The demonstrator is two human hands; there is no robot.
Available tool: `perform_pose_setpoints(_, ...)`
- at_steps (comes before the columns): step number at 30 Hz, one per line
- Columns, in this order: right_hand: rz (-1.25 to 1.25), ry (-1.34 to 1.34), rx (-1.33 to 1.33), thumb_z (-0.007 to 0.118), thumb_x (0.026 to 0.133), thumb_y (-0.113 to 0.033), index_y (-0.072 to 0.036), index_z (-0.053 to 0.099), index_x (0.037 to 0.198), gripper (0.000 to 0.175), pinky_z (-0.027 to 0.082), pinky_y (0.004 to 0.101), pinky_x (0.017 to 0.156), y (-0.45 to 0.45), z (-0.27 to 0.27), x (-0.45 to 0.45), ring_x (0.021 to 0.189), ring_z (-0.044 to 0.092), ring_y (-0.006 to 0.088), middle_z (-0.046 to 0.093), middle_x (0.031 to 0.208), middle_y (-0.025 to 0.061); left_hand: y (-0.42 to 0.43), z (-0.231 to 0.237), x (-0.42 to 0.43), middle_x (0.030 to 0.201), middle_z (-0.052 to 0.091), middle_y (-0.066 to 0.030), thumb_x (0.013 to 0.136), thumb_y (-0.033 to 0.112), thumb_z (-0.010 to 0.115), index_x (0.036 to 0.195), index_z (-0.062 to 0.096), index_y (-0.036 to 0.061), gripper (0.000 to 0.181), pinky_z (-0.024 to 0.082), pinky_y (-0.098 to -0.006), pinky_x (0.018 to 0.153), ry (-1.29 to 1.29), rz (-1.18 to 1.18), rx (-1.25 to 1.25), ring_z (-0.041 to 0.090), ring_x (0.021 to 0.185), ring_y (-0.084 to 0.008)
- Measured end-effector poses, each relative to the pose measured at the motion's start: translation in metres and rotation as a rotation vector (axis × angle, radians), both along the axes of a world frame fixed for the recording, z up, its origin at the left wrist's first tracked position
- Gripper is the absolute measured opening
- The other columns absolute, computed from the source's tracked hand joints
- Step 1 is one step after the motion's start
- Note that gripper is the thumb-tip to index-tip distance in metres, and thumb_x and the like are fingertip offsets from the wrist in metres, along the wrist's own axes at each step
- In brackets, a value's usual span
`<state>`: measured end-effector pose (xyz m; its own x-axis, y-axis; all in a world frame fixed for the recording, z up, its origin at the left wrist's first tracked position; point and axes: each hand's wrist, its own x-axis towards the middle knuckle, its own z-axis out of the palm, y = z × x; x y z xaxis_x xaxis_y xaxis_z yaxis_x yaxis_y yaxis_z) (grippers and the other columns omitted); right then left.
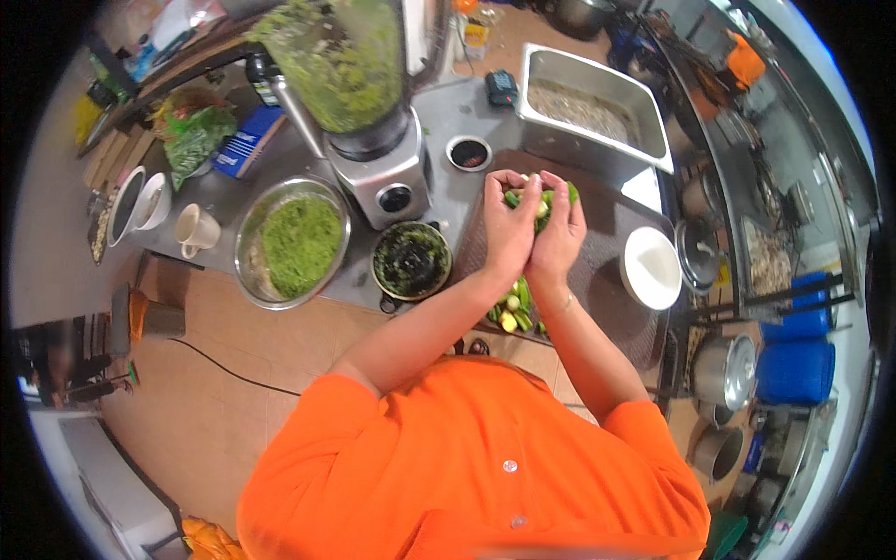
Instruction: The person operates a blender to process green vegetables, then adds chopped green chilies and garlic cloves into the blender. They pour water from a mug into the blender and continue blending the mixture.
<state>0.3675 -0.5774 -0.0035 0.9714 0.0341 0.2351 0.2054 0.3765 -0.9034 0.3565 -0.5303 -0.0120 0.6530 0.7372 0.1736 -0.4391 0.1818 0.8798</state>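
My left hand (505,227) and my right hand (558,245) are cupped together over a brown tray (591,294). Between them they hold cut green vegetable pieces (542,208), some with pale ends; my fingers partly cover these. More green and pale pieces (513,308) lie on the tray's near part, below my wrists. To the left stands a blender with a silver base (383,164). Its clear jar (343,63) contains a chunky green mix. In front of the base is a round black lid-like part (411,260), smeared with green. A white bowl (651,269) sits at the tray's right side.
A steel bowl (245,280) of green paste stands at the table's left front edge. Behind the tray are a deep steel pan (595,155) and a small dish (469,154) with dark contents. A mug (197,229) and blue box (248,143) are farther left.
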Motion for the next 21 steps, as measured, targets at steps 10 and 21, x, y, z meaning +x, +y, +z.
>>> perform_pose_setpoints(10, 0.185, -0.550, 0.145, 0.053, 0.105, -0.023, -0.001, 0.068, 0.102, 0.027, 0.051, 0.0317, 0.077, 0.115, 0.228, -0.010, 0.080, 0.061, 0.0162, 0.065, 0.087, 0.0056, 0.120, 0.226, -0.025, 0.101, 0.062, -0.0136, 0.098, 0.026, 0.067, 0.107, 0.056, -0.0039, 0.033, 0.047, -0.0348, 0.087, -0.333, 0.292, 0.366, 0.057, 0.095, -0.0202)
perform_pose_setpoints(21, 0.532, -0.441, -0.156, 0.060, 0.099, -0.021, 0.001, 0.071, 0.106, 0.026, 0.050, 0.0350, 0.062, 0.275, 0.275, 0.086, 0.071, 0.062, 0.0174, 0.069, 0.086, 0.0091, 0.376, 0.272, 0.043, 0.109, 0.070, -0.0319, 0.102, 0.039, 0.046, 0.113, 0.069, -0.0057, 0.052, 0.050, -0.0496, 0.090, 0.375, 0.464, 1.050, 0.068, 0.103, -0.0438)
